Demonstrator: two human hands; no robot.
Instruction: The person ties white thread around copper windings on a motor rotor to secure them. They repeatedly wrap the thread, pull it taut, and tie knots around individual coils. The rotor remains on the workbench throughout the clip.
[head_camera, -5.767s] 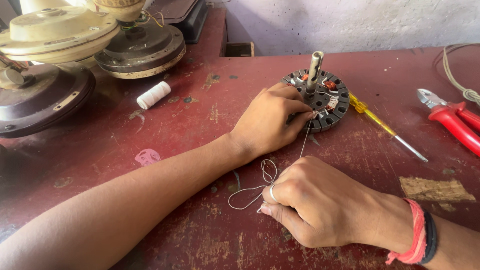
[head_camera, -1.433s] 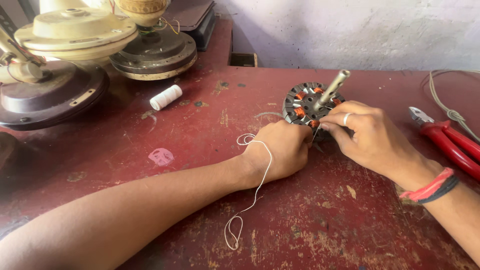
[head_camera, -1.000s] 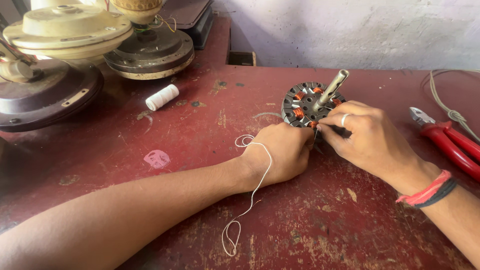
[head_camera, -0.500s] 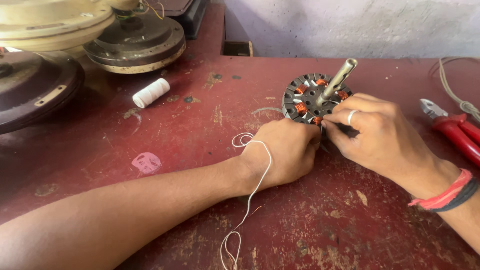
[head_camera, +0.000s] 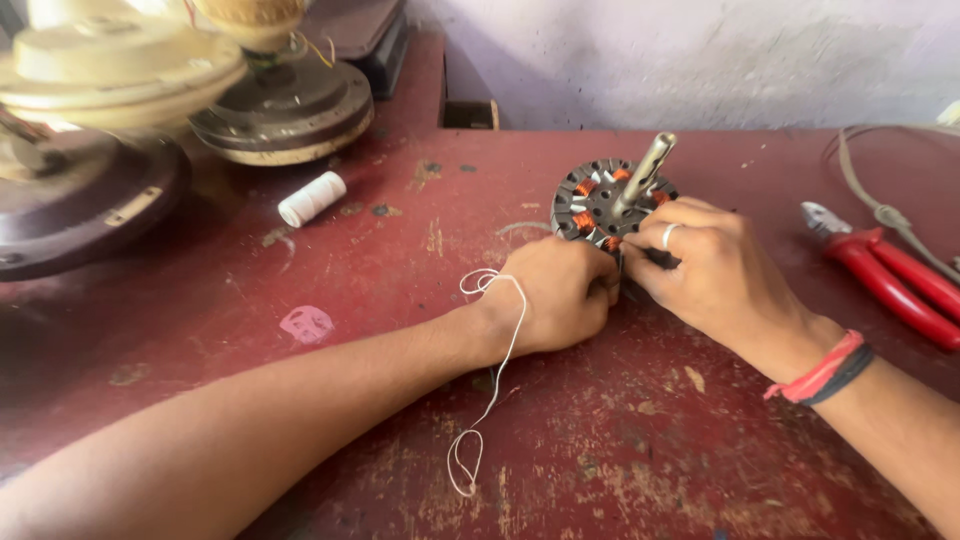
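A round fan stator (head_camera: 600, 200) with copper windings and a steel shaft sits tilted on the worn red table (head_camera: 420, 260). My left hand (head_camera: 555, 295) rests against its near edge, fingers curled onto the windings. A white thread (head_camera: 497, 360) drapes over that wrist and trails down to a small loop on the table. My right hand (head_camera: 705, 270), with a ring and red and black wristbands, pinches at the stator's near right side, close to the left fingers. What lies between the fingertips is hidden.
A white thread spool (head_camera: 311, 198) lies to the left. Ceiling fan motor housings (head_camera: 285, 110) crowd the back left corner. Red-handled pliers (head_camera: 890, 275) and a grey cable (head_camera: 880, 200) lie at the right. A whitish wall runs behind the table.
Earlier my right hand held the thread near me; it has moved up to the stator, which now leans on its side. In the last second both hands have stayed put while the view shifted slightly.
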